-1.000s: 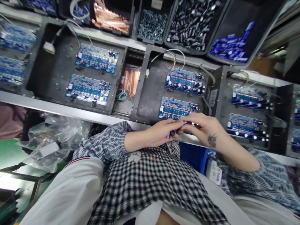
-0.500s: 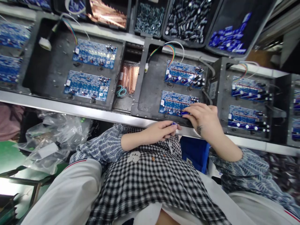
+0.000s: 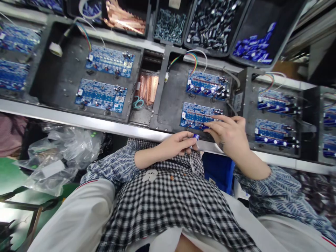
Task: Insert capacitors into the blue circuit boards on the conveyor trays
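Observation:
My left hand [image 3: 180, 144] is closed by the rail in front of the tray, a blue capacitor [image 3: 196, 137] showing between thumb and fingers. Over the near circuit board [image 3: 193, 113], my right hand [image 3: 229, 133] pinches at the board's front edge. Under its fingertips a bit of a blue capacitor [image 3: 204, 127] shows, mostly hidden by the fingers. The far circuit board [image 3: 206, 83] in the same black tray [image 3: 168, 101] carries a row of blue capacitors and several black ones at its right end.
Bins of blue capacitors [image 3: 253, 49], black capacitors [image 3: 212, 28], screws [image 3: 169, 28] and copper strips [image 3: 124, 17] line the back. Trays with boards stand left [image 3: 56, 84] and right [image 3: 275, 148]. Teal-handled scissors [image 3: 138, 102] lie in the gap. A metal rail [image 3: 118, 127] runs along the front.
My right fingertips have shifted slightly left along the near board's front edge. The blue capacitor in my left hand now shows more, tilted up between the fingers. The view has shifted slightly.

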Demonstrator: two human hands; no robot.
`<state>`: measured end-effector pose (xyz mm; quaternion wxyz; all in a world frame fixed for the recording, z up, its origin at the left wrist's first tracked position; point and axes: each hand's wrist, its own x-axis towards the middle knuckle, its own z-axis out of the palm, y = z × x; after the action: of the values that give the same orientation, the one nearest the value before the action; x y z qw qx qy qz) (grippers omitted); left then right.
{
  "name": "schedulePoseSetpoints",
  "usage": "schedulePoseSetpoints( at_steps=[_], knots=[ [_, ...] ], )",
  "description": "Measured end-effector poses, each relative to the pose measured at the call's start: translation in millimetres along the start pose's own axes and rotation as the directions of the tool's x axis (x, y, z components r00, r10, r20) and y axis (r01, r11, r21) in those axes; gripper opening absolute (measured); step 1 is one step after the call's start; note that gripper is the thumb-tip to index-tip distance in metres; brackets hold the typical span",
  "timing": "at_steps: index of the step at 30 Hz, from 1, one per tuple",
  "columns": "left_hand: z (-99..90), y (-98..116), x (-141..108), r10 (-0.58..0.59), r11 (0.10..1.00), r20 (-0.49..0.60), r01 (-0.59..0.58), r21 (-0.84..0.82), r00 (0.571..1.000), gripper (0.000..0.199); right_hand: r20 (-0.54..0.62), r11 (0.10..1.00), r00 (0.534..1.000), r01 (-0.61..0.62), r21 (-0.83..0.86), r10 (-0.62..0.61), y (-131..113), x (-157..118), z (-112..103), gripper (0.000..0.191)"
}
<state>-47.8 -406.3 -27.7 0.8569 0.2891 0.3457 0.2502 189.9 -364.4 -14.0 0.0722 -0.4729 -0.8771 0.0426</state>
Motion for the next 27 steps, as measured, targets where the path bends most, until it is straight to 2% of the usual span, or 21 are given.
schedulePoseSetpoints(
  at_steps=[5,7,10,12,14,17,20,23,27],
  knots=[
    [0.1,0,-2,0.013,0.999,0.001,-0.013,0.035,1.0,0.027,0.012,1.0,1.0,0.021,0.0,-0.021,-5,0,2,0.026],
    [0.2,0,-5,0.011,0.998,0.0,-0.01,0.067,1.0,0.022,-0.007,0.999,1.0,0.006,0.049,-0.005,-11,-1,-1,0.031],
    [0.1,2,-10,0.009,0.993,0.006,-0.01,0.117,1.0,0.019,-0.006,0.955,1.0,0.025,0.296,-0.025,-25,-6,-9,0.044],
    [-0.2,2,-12,-0.013,0.992,0.043,0.007,0.127,0.999,0.02,0.036,0.868,0.994,0.07,0.491,-0.1,-32,-7,-13,0.035],
    [-0.4,3,-12,-0.047,0.997,0.052,0.044,0.061,0.998,0.019,0.064,0.811,0.989,0.075,0.58,-0.137,-33,-4,-12,0.024],
    [-1.0,5,-13,-0.103,0.977,0.0,0.101,-0.188,0.995,0.013,-0.003,0.87,1.0,0.013,0.493,-0.013,-25,7,-3,0.021],
    [-2.2,4,-14,-0.123,0.919,-0.003,0.112,-0.378,0.992,0.032,-0.069,0.947,0.994,-0.059,0.316,0.085,-16,18,8,0.021],
    [-4.0,0,-16,-0.116,0.884,0.009,0.107,-0.454,0.993,0.035,-0.025,0.977,0.997,-0.065,0.204,0.072,-17,22,14,0.025],
    [-6.6,-7,-16,-0.102,0.881,0.068,0.122,-0.457,0.992,0.016,0.025,0.993,0.999,-0.049,0.109,0.047,-20,24,12,0.027]
  ],
)
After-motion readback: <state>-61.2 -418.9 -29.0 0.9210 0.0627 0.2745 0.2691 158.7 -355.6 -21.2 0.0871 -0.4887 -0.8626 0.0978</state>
